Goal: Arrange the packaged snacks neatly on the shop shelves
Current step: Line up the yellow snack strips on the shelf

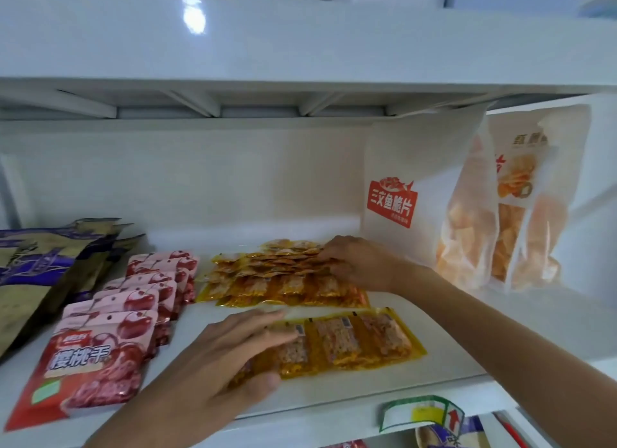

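On the white shelf (434,324) a strip of yellow snack packets (347,342) lay flat near the front edge. The left hand (233,357) rested on its left end with straight, spread fingers, the thumb at the strip's front edge; it pressed and did not grip. Behind it, a pile of the same yellow packets (280,277) lay in overlapping rows. The right hand (360,264) lay on the right side of this pile, fingers bent a little over the packets; I could not tell if it really held one.

To the left stood a row of red cherry packets (110,344), one overlapping the next, from the front edge toward the back. Further left were brown and purple bags (40,264). At the right, white bags of chips (434,197) stood upright against the back wall.

Some bare shelf showed between the strip and the pile, and right of the strip. A price label (420,412) hung on the front edge.
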A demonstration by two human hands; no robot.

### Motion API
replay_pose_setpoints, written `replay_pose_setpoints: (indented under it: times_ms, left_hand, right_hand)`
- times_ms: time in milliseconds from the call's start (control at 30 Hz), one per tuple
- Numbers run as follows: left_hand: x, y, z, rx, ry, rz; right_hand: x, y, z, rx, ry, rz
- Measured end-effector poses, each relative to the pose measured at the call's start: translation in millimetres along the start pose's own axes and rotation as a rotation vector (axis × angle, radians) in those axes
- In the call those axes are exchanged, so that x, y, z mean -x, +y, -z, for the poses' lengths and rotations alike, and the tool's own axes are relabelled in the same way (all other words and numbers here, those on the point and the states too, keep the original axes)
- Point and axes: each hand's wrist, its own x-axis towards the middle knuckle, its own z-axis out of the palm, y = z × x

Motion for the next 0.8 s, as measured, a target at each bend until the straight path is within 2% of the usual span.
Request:
replay_pose_setpoints:
  times_ms: [133,300,433,533,600,700,800]
  left_hand:
    - [-0.7,-0.3,5.9,0.077,0.039,0.154]
    - [3.3,-7.4,-1.6,0.092,0.085,0.182]
    - [7.7,-8.3,-1.2,0.117,0.182,0.201]
    - [10.5,-7.4,3.2,0.227,0.418,0.237]
    - [6.8,-5.7,9.4,0.327,0.564,0.323]
    - [-12.9,-3.9,30.9,0.402,0.612,0.453]
    - [-36.5,-2.9,52.8,0.597,0.561,0.446]
  right_hand:
    - [-27.8,-6.0,-11.7,0.275,0.042,0.004]
    - [-34.6,-16.0,-12.7,0.451,0.167,0.049]
    - [-35.4,-24.4,9.7,0.315,0.307,0.027]
    - [-31.5,-32.9,36.0,0.178,0.404,-0.015]
    - [-24.0,-40.4,55.9,0.078,0.429,-0.011]
    - [-10.0,-54.4,82.0,0.012,0.387,0.062]
    - [4.4,-71.7,97.0,-0.106,0.288,0.127]
